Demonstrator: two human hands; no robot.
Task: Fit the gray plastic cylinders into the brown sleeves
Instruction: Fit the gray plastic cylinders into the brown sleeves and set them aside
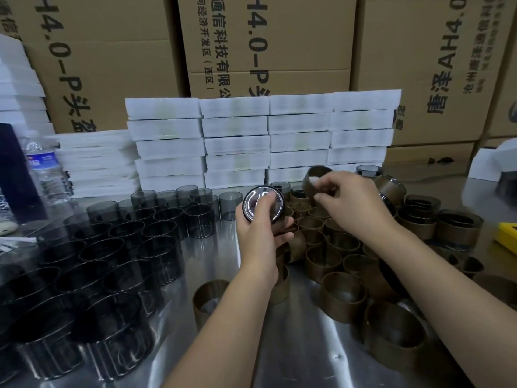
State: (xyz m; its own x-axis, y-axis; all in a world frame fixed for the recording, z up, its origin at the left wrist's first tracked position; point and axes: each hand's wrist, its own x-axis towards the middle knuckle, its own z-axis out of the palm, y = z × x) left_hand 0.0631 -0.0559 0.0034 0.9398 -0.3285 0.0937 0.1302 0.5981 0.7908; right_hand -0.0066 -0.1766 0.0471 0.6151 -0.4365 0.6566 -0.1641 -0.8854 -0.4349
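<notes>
My left hand [258,222] grips a gray plastic cylinder [262,203] at the table's middle, its round end tilted up toward me. To its right, my right hand [347,200] pinches a brown sleeve [314,177] by its rim and holds it lifted above the pile. Several smoky gray cylinders [117,242] stand in rows on the left half of the table. Several empty brown sleeves [344,278] stand packed on the right half. Behind my right hand, sleeves with dark cylinders inside [458,228] are stacked.
The steel table [302,351] is reflective. White foam trays [263,141] are stacked along the back, with cardboard boxes [307,43] behind them. A water bottle [46,169] stands at far left. A yellow object [507,233] lies at the right edge. One lone sleeve [208,301] stands by my left forearm.
</notes>
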